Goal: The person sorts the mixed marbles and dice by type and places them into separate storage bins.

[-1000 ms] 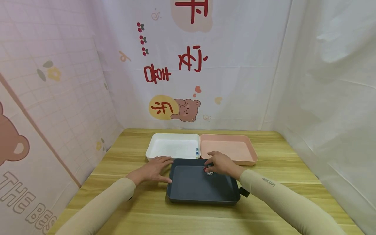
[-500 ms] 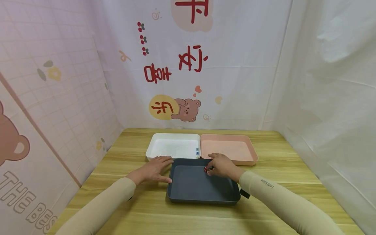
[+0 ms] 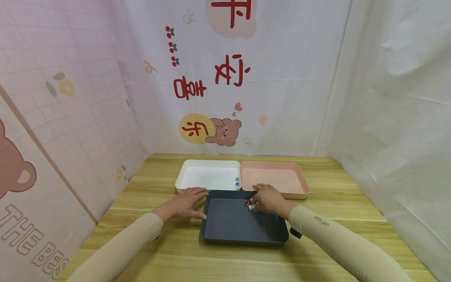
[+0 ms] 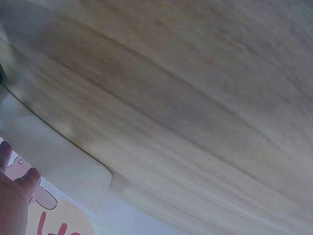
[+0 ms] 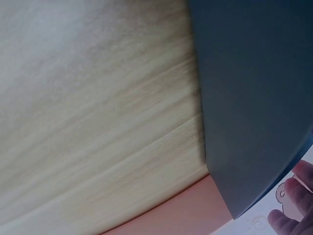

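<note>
My right hand (image 3: 270, 199) reaches over the far right part of a dark grey tray (image 3: 229, 229). Its fingers are apart, close above a few small red and white dice on the tray floor. A red die (image 3: 247, 203) and a white die (image 3: 251, 207) lie beside the fingertips; other dice are partly covered. A small red spot shows by the index finger, too small to place. In the right wrist view, spread fingertips (image 5: 291, 196) appear beyond the tray. My left hand (image 3: 186, 202) rests with fingers extended at the tray's left edge.
Behind the dark tray stand a white tray (image 3: 208, 176) with small blue items (image 3: 237, 182) in its right corner, and a pink tray (image 3: 275, 178) beside it. All stand on a wooden table (image 3: 158, 231). Printed cloth (image 3: 282, 78) hangs at the back and sides.
My right hand has shifted slightly right and back from the dice. More red and white dice show on the dark tray's floor. The left hand has not moved.
</note>
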The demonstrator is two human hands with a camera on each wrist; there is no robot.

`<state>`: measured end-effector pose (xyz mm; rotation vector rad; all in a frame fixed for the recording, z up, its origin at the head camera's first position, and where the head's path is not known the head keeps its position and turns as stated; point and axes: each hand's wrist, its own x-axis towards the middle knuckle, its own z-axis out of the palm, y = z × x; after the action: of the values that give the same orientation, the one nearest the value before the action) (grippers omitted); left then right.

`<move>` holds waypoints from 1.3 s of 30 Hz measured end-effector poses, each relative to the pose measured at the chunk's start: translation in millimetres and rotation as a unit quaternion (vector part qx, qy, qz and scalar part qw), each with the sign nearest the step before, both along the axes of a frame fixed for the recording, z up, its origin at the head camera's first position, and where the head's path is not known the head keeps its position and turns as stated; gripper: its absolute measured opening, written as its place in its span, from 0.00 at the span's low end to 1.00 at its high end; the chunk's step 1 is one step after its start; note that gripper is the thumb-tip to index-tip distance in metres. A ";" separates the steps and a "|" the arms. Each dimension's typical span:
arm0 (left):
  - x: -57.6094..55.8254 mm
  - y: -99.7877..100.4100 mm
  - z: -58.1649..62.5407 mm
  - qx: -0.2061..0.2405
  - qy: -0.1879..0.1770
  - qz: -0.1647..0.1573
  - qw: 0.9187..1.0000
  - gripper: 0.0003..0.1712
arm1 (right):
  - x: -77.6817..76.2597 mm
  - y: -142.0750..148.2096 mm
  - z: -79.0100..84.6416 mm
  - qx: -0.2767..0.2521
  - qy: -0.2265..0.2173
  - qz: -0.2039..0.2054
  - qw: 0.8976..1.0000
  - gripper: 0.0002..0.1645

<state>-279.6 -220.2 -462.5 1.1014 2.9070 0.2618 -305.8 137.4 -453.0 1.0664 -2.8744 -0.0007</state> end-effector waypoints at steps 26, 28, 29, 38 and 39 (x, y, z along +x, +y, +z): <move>0.7 1.3 1.7 -0.005 0.005 -0.001 1.000 0.55 | -4.6 5.5 14.4 -0.064 0.010 0.025 0.998 0.05; 0.9 1.3 1.9 -0.004 0.003 0.000 1.000 0.54 | -5.5 5.8 18.1 -0.067 0.006 0.017 0.998 0.06; 1.0 1.3 2.1 -0.005 0.002 0.001 1.000 0.54 | -5.7 5.9 20.3 -0.068 0.005 0.012 0.998 0.07; 1.2 2.3 2.5 0.000 0.000 -0.003 1.000 0.53 | -15.4 11.0 37.5 -0.091 -0.001 -0.016 0.996 0.08; 1.2 2.4 2.4 0.001 0.001 -0.005 1.000 0.53 | -16.9 12.6 38.4 -0.096 -0.001 -0.018 0.995 0.08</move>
<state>-278.4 -217.8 -460.0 1.1153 2.9022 0.2625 -322.7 150.0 -414.6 0.9790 -2.8244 0.2689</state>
